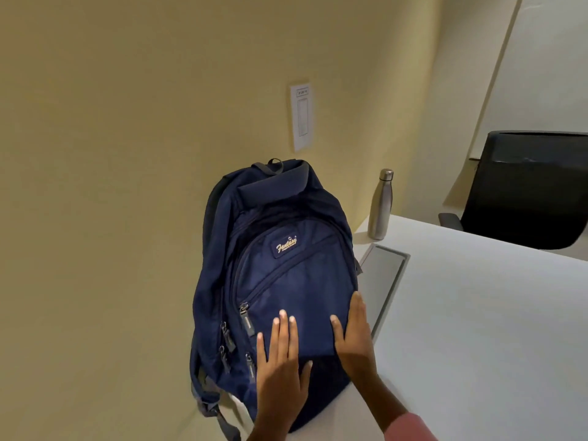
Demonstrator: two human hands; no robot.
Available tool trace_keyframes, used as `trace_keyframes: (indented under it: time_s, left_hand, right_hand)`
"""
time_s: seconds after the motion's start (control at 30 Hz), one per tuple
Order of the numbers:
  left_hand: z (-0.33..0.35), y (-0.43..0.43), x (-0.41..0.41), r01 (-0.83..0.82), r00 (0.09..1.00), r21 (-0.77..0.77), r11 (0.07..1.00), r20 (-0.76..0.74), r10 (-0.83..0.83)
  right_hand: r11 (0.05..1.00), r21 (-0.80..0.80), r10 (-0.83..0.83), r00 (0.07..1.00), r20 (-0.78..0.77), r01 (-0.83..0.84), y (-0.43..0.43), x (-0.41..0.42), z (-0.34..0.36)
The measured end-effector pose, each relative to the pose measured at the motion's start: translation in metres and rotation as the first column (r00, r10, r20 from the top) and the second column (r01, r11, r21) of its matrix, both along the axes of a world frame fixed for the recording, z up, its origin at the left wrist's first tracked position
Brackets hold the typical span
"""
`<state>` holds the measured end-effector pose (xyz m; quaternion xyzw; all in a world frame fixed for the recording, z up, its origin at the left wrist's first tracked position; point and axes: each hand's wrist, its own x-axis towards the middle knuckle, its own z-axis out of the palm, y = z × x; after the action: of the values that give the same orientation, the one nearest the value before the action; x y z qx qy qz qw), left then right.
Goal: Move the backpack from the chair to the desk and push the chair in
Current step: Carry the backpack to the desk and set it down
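Note:
A navy blue backpack [280, 265] stands upright on the white desk [477, 313], leaning back against the yellow wall. My left hand [280, 364] lies flat on its lower front pocket, fingers spread. My right hand [353, 335] presses flat against the pack's lower right side, fingers together. Neither hand grips anything. A black office chair [528, 192] stands beyond the desk's far edge at the right, only its backrest and one armrest showing.
A steel water bottle [380, 205] stands on the desk just right of the backpack, near the wall. A grey cable hatch [385, 281] is set into the desktop beside the pack. A white notice [302, 117] hangs on the wall above.

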<state>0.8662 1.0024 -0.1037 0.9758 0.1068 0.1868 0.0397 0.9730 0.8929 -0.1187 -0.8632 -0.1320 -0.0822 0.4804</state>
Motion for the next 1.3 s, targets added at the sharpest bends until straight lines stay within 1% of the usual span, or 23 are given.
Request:
trace_keyframes:
  time_s: [0.07, 0.17, 0.23, 0.3, 0.43, 0.53, 0.67, 0.77, 0.87, 0.97, 1.03, 1.13, 1.2, 1.23, 1.27, 1.3]
  left_hand:
    - [-0.018, -0.002, -0.003, 0.013, 0.998, 0.0, 1.0, -0.054, -0.013]
    - [-0.033, 0.001, -0.001, 0.024, 0.995, -0.011, 1.0, -0.099, -0.025]
    - [-0.035, 0.005, 0.004, 0.031, 0.993, -0.011, 0.999, -0.113, -0.032]
    - [-0.034, 0.01, 0.01, 0.04, 0.992, -0.002, 0.999, -0.12, -0.04]
    - [-0.033, 0.023, 0.023, 0.015, 0.996, -0.029, 0.999, -0.091, -0.017]
    - [-0.038, 0.028, 0.033, 0.002, 0.999, -0.058, 0.998, -0.047, -0.005]
    - [-0.038, 0.025, 0.044, -0.014, 0.999, -0.09, 0.996, -0.046, 0.009]
    - [-0.035, 0.022, 0.046, -0.049, 0.999, -0.071, 0.996, -0.021, 0.048]
    - [-0.036, 0.019, 0.045, -0.05, 0.999, -0.025, 0.998, 0.015, 0.051]
    - [-0.038, 0.012, 0.042, -0.022, 0.999, -0.037, 0.999, -0.031, 0.021]
    - [-0.038, 0.008, 0.038, -0.04, 0.998, -0.019, 0.999, -0.047, 0.039]
    - [-0.039, 0.006, 0.025, -0.06, 0.989, 0.031, 0.998, -0.131, 0.064]
    - [-0.037, 0.006, 0.012, -0.065, 0.983, 0.013, 0.998, -0.173, 0.066]
    - [-0.035, 0.006, 0.004, -0.055, 0.979, -0.012, 0.998, -0.195, 0.052]
    - [-0.034, 0.006, -0.004, -0.046, 0.98, -0.039, 0.998, -0.196, 0.037]
    - [-0.033, 0.006, -0.012, -0.047, 0.985, -0.059, 0.997, -0.168, 0.037]
  right_hand:
    - [1.0, -0.015, -0.023, 0.999, -0.035, 0.022, -0.003, -0.012, -0.018]
    - [0.999, -0.033, -0.037, 0.987, -0.158, 0.032, -0.006, -0.021, -0.037]
    - [0.999, -0.052, -0.024, 0.979, -0.201, 0.014, -0.007, -0.022, -0.045]
    - [0.999, -0.035, -0.01, 0.971, -0.241, 0.002, -0.004, -0.018, -0.048]
    - [0.993, -0.12, -0.016, 0.956, -0.294, -0.021, 0.007, -0.003, -0.051]
    - [0.987, -0.156, -0.005, 0.95, -0.314, -0.046, 0.012, 0.008, -0.053]
    - [0.979, -0.164, 0.051, 0.931, -0.362, -0.118, 0.015, 0.027, -0.051]
    - [0.97, -0.187, 0.073, 0.916, -0.394, -0.158, 0.015, 0.035, -0.048]
    - [0.963, -0.212, 0.069, 0.916, -0.395, -0.164, 0.013, 0.035, -0.044]
    - [0.953, -0.253, 0.067, 0.932, -0.356, -0.165, 0.007, 0.028, -0.039]
    - [0.927, -0.334, 0.062, 0.949, -0.309, -0.169, 0.0, 0.018, -0.038]
    - [0.813, -0.565, 0.033, 0.98, -0.195, -0.14, -0.013, -0.003, -0.038]
    - [0.788, -0.611, 0.016, 0.995, -0.101, -0.074, -0.019, -0.018, -0.035]
    - [0.8, -0.598, 0.0, 0.997, -0.076, -0.045, -0.021, -0.025, -0.034]
    - [0.812, -0.582, -0.012, 0.994, -0.112, -0.056, -0.024, -0.031, -0.035]
    - [0.811, -0.577, -0.012, 0.983, -0.184, -0.098, -0.027, -0.038, -0.036]
